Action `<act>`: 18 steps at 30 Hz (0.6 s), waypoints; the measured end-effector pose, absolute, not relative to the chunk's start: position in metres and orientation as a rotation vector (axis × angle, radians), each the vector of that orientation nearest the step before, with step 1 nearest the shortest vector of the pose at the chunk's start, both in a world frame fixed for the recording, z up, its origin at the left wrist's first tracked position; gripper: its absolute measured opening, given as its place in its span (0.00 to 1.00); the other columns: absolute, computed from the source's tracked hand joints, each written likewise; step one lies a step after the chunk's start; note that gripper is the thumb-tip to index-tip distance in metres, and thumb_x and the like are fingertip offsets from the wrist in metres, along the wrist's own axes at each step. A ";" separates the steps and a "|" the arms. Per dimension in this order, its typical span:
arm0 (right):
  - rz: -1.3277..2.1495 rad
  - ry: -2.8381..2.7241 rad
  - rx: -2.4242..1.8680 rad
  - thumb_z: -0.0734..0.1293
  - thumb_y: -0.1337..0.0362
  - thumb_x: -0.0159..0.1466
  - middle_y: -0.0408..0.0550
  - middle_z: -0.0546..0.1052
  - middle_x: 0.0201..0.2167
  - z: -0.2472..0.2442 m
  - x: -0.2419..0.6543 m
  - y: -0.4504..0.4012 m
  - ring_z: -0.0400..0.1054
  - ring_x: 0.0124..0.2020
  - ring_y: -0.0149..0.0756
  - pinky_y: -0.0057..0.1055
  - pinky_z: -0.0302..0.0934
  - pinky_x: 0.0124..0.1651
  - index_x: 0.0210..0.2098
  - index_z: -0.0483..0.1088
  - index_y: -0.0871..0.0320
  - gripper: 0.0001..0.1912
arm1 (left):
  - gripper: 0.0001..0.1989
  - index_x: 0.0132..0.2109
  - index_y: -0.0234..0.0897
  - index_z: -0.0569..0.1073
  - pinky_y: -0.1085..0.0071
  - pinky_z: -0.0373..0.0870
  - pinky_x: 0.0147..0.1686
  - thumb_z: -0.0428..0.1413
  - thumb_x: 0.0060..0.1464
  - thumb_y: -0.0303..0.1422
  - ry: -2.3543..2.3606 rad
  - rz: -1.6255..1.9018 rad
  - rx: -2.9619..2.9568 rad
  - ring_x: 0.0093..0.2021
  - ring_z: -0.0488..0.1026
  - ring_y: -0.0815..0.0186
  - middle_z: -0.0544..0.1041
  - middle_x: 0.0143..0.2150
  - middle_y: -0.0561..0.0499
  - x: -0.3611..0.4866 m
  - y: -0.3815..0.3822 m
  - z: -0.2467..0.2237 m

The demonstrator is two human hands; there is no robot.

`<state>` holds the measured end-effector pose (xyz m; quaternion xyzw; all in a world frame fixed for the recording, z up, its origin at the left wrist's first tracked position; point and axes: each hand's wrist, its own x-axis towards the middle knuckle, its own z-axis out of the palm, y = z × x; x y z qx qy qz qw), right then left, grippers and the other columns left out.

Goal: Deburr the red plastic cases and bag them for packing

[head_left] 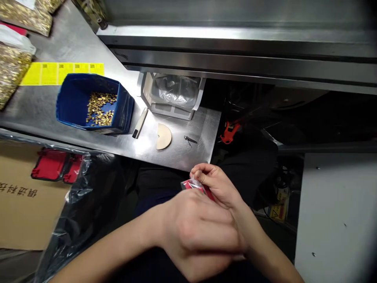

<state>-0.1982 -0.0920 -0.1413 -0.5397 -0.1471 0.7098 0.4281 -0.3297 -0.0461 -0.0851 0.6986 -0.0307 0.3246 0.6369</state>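
My right hand pinches a small red piece with dark edging and clear film on it, thumb and forefinger pressed together at its upper end. My left hand crosses in front, back toward me and fingers curled. Whatever those fingers hold is hidden below the hand, and the left hand also covers most of the red piece. Beyond both hands, a nail clipper, a half-round beige disc and a white-handled tool lie on the metal table.
A blue bin with small brass parts stands left of a grey bin holding clear plastic bags. Yellow labels and bags of brass parts lie further left. Red pieces rest on a carton. A metal ledge overhangs.
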 end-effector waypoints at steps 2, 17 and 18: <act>1.761 -0.414 -1.369 0.81 0.57 0.54 0.44 0.81 0.29 -0.135 -0.190 -0.084 0.73 0.29 0.33 0.30 0.67 0.35 0.31 0.80 0.56 0.12 | 0.08 0.37 0.32 0.79 0.65 0.70 0.23 0.55 0.54 0.22 -0.110 0.680 1.713 0.23 0.76 0.58 0.82 0.28 0.40 -0.325 -0.058 -0.096; 1.578 -1.501 -0.843 0.69 0.69 0.69 0.41 0.84 0.31 -0.096 -0.167 -0.070 0.77 0.36 0.33 0.34 0.66 0.53 0.31 0.81 0.52 0.12 | 0.35 0.47 0.27 0.81 0.69 0.77 0.36 0.51 0.65 0.59 0.652 0.024 0.141 0.37 0.82 0.56 0.84 0.41 0.34 -0.408 -0.064 -0.175; 1.605 -1.650 -0.819 0.68 0.69 0.70 0.39 0.84 0.33 -0.093 -0.172 -0.068 0.78 0.38 0.32 0.34 0.65 0.55 0.31 0.80 0.51 0.13 | 0.36 0.45 0.27 0.81 0.69 0.77 0.36 0.50 0.64 0.60 0.636 0.025 0.112 0.37 0.82 0.56 0.83 0.40 0.35 -0.401 -0.061 -0.171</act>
